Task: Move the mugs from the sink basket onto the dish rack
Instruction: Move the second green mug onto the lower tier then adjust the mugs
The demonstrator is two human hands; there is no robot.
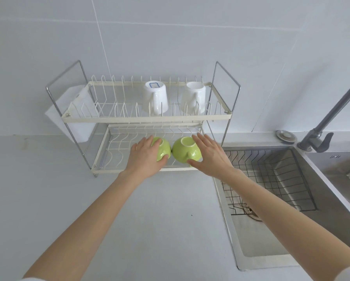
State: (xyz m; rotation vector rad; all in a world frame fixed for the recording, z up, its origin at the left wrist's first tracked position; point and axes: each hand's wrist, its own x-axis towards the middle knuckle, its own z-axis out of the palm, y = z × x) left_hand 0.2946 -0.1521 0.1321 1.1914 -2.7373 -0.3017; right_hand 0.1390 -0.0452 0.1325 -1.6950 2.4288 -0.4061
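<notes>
Both hands reach from the worktop's near edge to the dish rack's lower tier. The left hand wraps over one upturned green mug; the right hand lies spread against the other green mug, fingers loose. The mugs touch. Right of them, the sink basket sits in the sink. On the upper tier stand two upturned white mugs.

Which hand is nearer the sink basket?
Right. The right hand sits on a green mug just left of the sink basket; the left hand is farther left, on the other mug.
</notes>
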